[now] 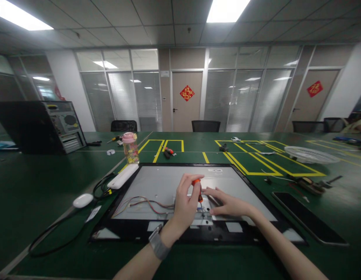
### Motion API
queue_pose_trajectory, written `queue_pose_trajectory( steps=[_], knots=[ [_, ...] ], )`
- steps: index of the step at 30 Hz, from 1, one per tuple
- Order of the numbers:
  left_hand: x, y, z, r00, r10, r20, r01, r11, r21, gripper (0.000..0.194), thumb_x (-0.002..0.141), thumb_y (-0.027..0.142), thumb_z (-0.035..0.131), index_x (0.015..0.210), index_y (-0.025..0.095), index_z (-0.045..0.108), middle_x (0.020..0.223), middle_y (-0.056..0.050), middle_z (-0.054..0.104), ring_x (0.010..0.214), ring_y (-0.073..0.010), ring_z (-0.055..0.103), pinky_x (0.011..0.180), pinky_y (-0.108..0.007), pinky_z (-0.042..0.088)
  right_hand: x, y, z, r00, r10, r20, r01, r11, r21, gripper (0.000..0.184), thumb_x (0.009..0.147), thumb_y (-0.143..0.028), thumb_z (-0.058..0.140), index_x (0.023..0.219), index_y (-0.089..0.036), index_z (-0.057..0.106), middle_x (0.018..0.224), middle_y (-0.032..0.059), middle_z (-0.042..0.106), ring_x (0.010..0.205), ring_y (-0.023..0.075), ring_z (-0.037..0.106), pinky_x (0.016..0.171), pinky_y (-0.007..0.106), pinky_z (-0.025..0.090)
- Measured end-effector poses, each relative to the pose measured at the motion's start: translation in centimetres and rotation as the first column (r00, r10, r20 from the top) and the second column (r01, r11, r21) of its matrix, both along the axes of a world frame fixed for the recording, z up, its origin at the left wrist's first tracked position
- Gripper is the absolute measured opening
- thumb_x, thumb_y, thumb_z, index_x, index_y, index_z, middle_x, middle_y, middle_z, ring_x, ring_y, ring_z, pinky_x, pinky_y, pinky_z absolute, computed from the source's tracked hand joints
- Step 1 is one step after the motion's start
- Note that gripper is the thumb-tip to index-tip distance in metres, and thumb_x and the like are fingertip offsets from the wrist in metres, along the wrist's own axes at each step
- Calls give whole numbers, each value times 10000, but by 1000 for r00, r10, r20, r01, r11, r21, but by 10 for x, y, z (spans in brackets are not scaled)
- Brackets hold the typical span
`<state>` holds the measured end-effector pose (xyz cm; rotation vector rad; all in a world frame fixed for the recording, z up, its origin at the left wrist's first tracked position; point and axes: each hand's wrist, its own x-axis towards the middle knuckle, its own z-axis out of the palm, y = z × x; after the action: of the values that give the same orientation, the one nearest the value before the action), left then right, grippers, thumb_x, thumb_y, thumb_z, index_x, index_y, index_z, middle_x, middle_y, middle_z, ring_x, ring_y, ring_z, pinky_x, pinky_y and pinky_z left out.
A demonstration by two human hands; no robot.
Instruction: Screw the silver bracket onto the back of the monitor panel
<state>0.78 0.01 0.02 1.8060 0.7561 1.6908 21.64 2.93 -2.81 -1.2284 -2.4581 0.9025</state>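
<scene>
A flat monitor panel (157, 182) lies back-up on the green table, with thin coloured wires (139, 203) running across its metal back. My left hand (184, 202) is closed round an orange-handled screwdriver (198, 189) held upright, tip down on a small circuit board (203, 212) near the panel's front edge. My right hand (227, 203) lies flat with fingers stretched out, pressing on the panel beside the board. A grey watch sits on my left wrist.
A computer tower (51, 124) lies at the back left. A pink-capped bottle (130, 147), a white power strip (123, 175), a white mouse (82, 200) and a black cable (57, 229) lie left of the panel. A white fan grille (310, 154), loose parts and a dark slab (309, 222) lie right.
</scene>
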Motion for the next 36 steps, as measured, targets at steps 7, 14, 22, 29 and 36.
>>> queue_pose_trajectory(
  steps=[7, 14, 22, 29, 36],
  knots=[
    [-4, -4, 6, 998, -69, 2, 69, 997, -28, 296, 950, 301, 389, 1070, 180, 631, 1013, -77, 623, 934, -184, 588, 845, -314, 458, -3, -5, 6, 1000, -25, 17, 25, 999, -20, 782, 774, -619, 600, 1406, -217, 376, 1513, 88, 307, 1407, 306, 206, 1171, 494, 60],
    [-4, -4, 5, 997, -74, -2, 74, 997, -37, 329, 956, 267, 358, 1164, 190, 601, 1127, -92, 631, 1064, -206, 581, 941, -360, 430, -2, -3, 4, 999, -28, 16, 28, 999, -15, 772, 767, -627, 605, 1402, -248, 383, 1513, 70, 312, 1410, 315, 194, 1170, 510, 35],
    [-2, -2, 1, 995, 77, -55, -72, 993, 97, 140, 825, 223, 607, 946, 211, 677, 835, -15, 550, 781, -142, 558, 762, -267, 461, -1, 0, 1, 1000, 13, -18, -13, 1000, 6, 777, 774, -618, 609, 1413, -256, 357, 1496, 64, 349, 1403, 309, 216, 1169, 504, 11],
    [-4, -4, 2, 999, 20, -35, -19, 999, 31, 310, 951, 241, 356, 1100, 203, 625, 1018, -71, 573, 909, -172, 568, 805, -304, 463, -1, -2, 2, 1000, -14, 0, 14, 1000, -9, 768, 777, -616, 607, 1406, -243, 373, 1508, 80, 321, 1408, 295, 207, 1170, 503, 16],
    [-1, -2, 1, 997, 79, -23, -77, 995, 63, 187, 881, 245, 530, 1008, 210, 662, 856, -25, 561, 779, -145, 553, 753, -275, 463, -3, -4, 5, 1000, -13, -7, 13, 1000, -18, 772, 774, -617, 606, 1412, -260, 358, 1512, 70, 314, 1411, 297, 199, 1167, 514, 30]
  ],
)
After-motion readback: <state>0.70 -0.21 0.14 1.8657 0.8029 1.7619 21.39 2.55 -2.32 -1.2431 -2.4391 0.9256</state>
